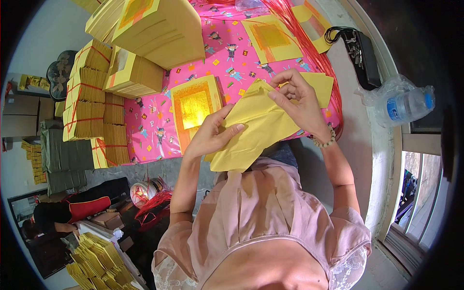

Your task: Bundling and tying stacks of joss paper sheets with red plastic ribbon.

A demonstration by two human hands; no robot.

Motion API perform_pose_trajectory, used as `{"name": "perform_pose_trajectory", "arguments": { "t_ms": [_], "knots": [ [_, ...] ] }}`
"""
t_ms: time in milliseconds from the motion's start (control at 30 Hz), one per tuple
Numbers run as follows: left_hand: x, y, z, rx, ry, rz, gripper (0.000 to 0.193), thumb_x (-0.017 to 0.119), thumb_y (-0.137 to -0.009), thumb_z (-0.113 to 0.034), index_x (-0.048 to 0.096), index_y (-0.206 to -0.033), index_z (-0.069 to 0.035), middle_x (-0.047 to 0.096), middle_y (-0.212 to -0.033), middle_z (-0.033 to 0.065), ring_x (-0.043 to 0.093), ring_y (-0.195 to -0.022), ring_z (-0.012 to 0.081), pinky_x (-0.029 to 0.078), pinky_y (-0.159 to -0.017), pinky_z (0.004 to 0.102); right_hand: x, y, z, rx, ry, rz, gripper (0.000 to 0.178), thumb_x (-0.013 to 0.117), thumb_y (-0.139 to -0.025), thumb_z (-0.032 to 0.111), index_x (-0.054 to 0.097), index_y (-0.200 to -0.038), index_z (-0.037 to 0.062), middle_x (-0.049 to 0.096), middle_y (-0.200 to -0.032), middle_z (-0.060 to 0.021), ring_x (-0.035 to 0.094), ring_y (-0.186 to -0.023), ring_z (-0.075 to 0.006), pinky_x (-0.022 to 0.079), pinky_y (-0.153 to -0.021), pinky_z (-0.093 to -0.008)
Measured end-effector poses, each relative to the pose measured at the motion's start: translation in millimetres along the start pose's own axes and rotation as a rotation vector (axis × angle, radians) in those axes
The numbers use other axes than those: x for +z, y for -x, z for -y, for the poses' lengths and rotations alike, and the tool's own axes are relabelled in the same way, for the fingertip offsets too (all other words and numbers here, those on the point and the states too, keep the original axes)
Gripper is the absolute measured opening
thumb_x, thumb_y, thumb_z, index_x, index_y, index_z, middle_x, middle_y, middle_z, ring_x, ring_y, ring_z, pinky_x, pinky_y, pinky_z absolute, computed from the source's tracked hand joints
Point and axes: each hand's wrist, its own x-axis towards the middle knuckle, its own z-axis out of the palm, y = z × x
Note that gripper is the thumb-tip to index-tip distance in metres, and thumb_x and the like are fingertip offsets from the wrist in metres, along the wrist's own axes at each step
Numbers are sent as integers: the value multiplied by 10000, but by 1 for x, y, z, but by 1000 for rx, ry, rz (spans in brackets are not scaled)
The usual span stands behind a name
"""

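Over the near edge of the table, my two hands hold a sheet of yellow joss paper (256, 128), bent and creased, its plain side showing. My left hand (212, 130) grips its left side, thumb on top and fingers underneath. At the upper right, the fingers of my right hand (299, 99) are pinched near the paper's top corner. A stack of joss paper (186, 104) with a shiny gold square and orange border lies just beyond my left hand. More yellow sheets (316, 87) lie behind my right hand.
Tall yellow paper blocks (169, 38) and red-tied bundles (89, 92) line the table's left. Red string (314, 38) trails along the right side, near loose gold-square sheets (270, 41). A plastic bottle (403, 106) and a black pouch with keys (360, 58) sit on the right ledge.
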Motion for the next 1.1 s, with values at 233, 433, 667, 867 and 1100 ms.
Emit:
{"name": "perform_pose_trajectory", "arguments": {
  "t_ms": [233, 433, 667, 867, 1100],
  "knots": [
    [-3, 2, -2, -47, -11, 33, 407, 639, -948, -175, 515, -1292, 4, 624, -1093, 29, 555, -990, 74, 464, -857, 248, 0, 0, 1, -253, 247, 2, 230, 721, -841, 30, 564, -1010, 31, 586, -1026, -19, 584, -864, -63, 472, -751, -220],
    [0, 3, -5, -34, -34, 16, 375, 638, -945, -155, 534, -1268, 4, 630, -1075, 43, 556, -977, 82, 469, -847, 257, 0, 1, 5, -128, 235, -1, 256, 742, -817, 33, 572, -1009, 37, 586, -996, -9, 578, -856, -59, 466, -726, -216],
    [2, 1, -4, -29, -18, 3, 369, 637, -942, -144, 542, -1265, 6, 636, -1083, 58, 563, -988, 101, 470, -856, 270, 4, 4, 5, -154, 177, -2, 336, 742, -819, 34, 542, -1089, 29, 570, -1013, -20, 581, -882, -71, 460, -749, -223],
    [1, 1, -6, -26, -20, 25, 386, 637, -942, -147, 533, -1281, 7, 638, -1089, 57, 563, -988, 98, 466, -861, 267, 1, 0, 2, -353, 263, 6, 227, 713, -847, 31, 556, -1010, 14, 557, -1014, -38, 554, -882, -92, 443, -761, -224],
    [4, 0, -5, -17, 5, 34, 405, 632, -946, -158, 518, -1300, 3, 645, -1107, 67, 564, -994, 96, 471, -859, 274, 2, 1, 1, -258, 288, 3, 129, 664, -902, 56, 551, -915, -5, 550, -844, -13, 509, -798, -73, 421, -720, -215]
  ]
}}
